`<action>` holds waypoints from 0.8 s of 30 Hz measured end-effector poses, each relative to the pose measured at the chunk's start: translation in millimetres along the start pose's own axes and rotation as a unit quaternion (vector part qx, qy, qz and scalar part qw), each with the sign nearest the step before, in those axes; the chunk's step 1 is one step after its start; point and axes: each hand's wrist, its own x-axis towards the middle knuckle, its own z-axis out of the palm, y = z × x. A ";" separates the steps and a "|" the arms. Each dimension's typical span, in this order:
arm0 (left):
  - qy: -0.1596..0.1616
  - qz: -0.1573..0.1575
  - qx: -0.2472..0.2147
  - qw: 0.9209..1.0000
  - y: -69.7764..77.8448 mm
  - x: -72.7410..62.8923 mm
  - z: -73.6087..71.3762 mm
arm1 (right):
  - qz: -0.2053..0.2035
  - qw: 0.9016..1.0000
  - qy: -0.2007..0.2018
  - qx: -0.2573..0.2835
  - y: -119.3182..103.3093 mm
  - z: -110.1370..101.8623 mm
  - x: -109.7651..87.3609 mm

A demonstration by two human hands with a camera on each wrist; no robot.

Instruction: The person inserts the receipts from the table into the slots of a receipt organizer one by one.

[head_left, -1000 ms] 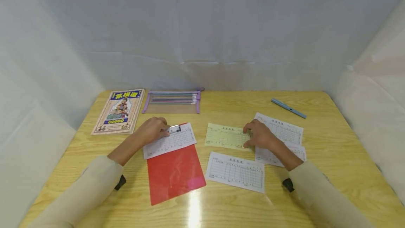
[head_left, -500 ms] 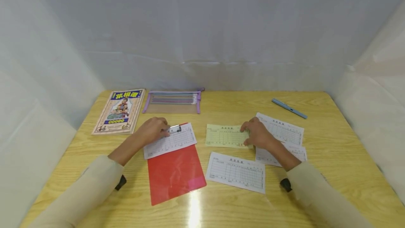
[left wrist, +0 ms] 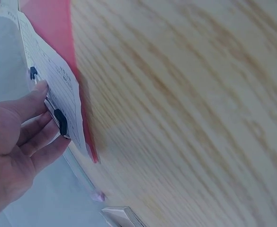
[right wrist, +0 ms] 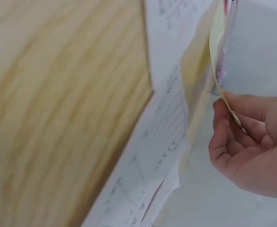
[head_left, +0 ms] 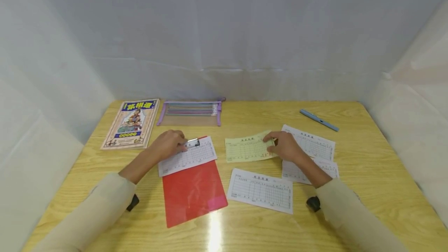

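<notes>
My left hand (head_left: pixel 169 144) pinches the metal clip (left wrist: pixel 60 122) at the top of a red clipboard (head_left: pixel 194 193). A white printed form (head_left: pixel 196 159) lies on the board's upper part, its top edge at the clip. In the right wrist view, my right hand (right wrist: pixel 252 142) pinches the edge of a yellow printed form (head_left: pixel 245 149) between thumb and fingers. That form's right end is lifted and bent. Below it lies a white form (head_left: pixel 260 190); two more white forms, an upper one (head_left: pixel 315 143) and a lower one (head_left: pixel 327 166), lie partly behind my right hand.
A comic-covered book (head_left: pixel 133 123) stands at the table's back left corner area, lying flat. Beside it is a purple-edged mesh pencil case (head_left: pixel 190 119) with several pencils. A blue pen (head_left: pixel 319 119) lies at the back right. Pale sheeting (head_left: pixel 224 42) encloses the wooden table (head_left: pixel 262 232).
My right hand has taken hold of the yellow form and raised its right end off the table, bending it. The left hand has stayed at the clip.
</notes>
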 end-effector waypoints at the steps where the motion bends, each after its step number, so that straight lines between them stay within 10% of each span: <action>1: 0.001 0.000 -0.001 1.000 -0.1 0.0 0.6 | 0.000 1.000 -0.001 0.006 -0.5 -1.0 0.1; 15: 0.004 0.001 -0.004 1.000 0.6 1.7 -0.7 | -0.032 0.990 -0.031 0.132 -31.5 -25.3 5.8; 24: 0.006 0.005 -0.012 1.000 -1.5 4.0 0.7 | -0.064 0.977 -0.079 0.187 -57.8 -4.2 16.7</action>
